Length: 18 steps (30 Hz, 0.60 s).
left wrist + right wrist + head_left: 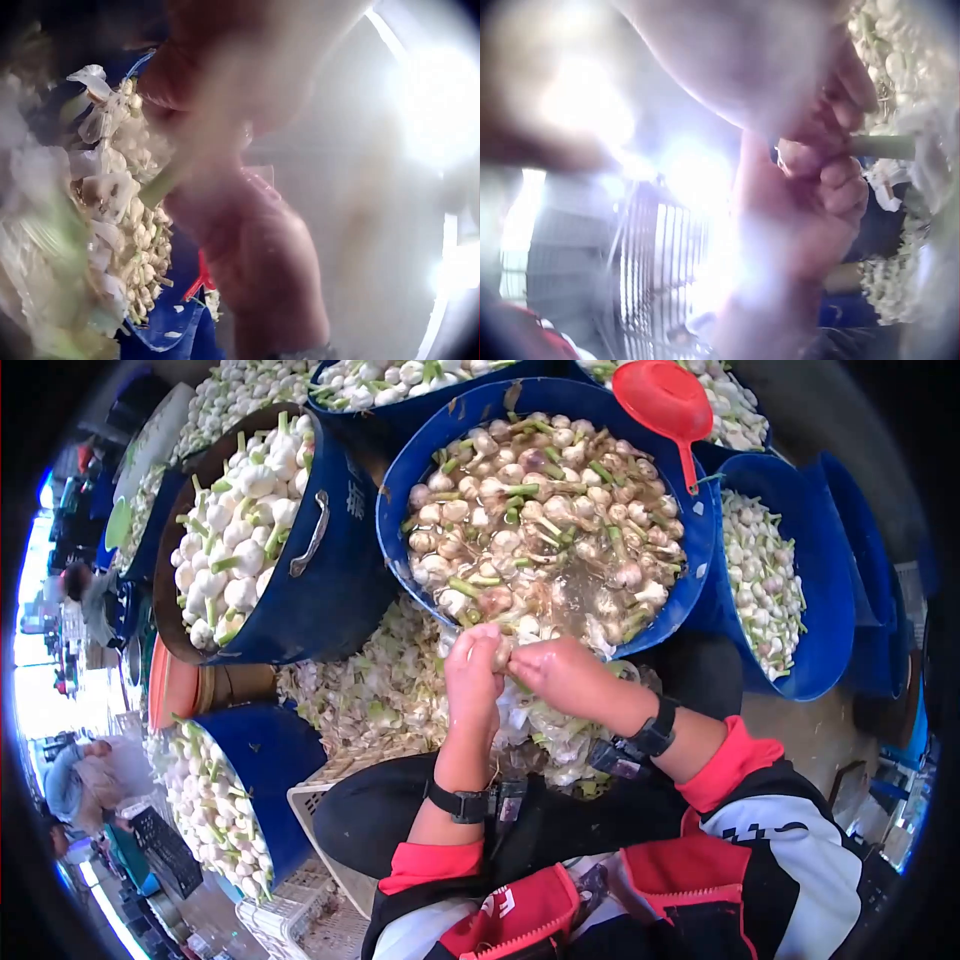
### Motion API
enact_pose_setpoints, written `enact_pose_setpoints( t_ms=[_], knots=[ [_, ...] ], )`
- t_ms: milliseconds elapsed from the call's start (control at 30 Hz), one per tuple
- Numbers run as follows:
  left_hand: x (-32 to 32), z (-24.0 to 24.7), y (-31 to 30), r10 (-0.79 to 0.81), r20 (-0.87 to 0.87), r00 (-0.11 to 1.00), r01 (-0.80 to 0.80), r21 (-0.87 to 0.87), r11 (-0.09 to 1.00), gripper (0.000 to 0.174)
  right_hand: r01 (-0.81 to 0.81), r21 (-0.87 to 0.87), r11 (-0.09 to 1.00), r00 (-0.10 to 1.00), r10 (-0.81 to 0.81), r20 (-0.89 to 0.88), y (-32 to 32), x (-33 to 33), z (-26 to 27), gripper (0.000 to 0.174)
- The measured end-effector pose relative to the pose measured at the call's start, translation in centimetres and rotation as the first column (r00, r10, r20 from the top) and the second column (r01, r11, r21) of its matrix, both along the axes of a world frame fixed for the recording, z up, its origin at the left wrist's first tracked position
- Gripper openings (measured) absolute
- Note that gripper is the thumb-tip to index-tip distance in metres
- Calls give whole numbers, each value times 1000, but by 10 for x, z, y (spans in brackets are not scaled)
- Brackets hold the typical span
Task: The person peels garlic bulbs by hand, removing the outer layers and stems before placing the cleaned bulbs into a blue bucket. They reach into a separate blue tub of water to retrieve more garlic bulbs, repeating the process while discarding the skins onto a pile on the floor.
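Note:
Held over the near edge of a water-filled blue tub point(395, 525), a garlic bulb point(503, 653) sits between both hands. My left hand point(474, 678) grips the bulb, its fingers curled round it in the right wrist view. From the other side my right hand point(565, 672) pinches at the bulb, fingertips against it. A green stem point(885, 146) sticks out past the fingers in the right wrist view. Fingers cover much of the bulb. Many wet garlic bulbs point(545, 510) with cut stems float in the tub just beyond the hands.
A red ladle point(665, 405) hangs over the tub's far right rim. Blue barrels of white garlic stand left point(330, 560) and right point(830, 590). Peelings point(370, 690) are heaped below the hands, beside a pale plastic crate point(310, 800). Another person point(80, 780) is at the far left.

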<state>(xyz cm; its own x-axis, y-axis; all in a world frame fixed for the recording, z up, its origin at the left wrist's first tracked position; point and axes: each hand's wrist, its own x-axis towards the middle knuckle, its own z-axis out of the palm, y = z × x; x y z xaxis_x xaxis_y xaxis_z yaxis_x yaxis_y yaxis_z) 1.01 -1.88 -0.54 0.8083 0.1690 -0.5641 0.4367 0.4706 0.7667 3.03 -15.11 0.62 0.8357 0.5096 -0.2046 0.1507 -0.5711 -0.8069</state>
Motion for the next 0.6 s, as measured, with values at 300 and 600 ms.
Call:
enact_pose_setpoints(
  t_ms=[300,600],
  knots=[
    [-6,-2,2,-76,73,994,97,-338,936,33,585,109,804,529,-276,-803,-4,-3,-9,20],
    [-16,8,-4,-640,95,762,472,594,651,47,420,125,899,801,-303,-516,-30,-3,-27,19]
  ],
)
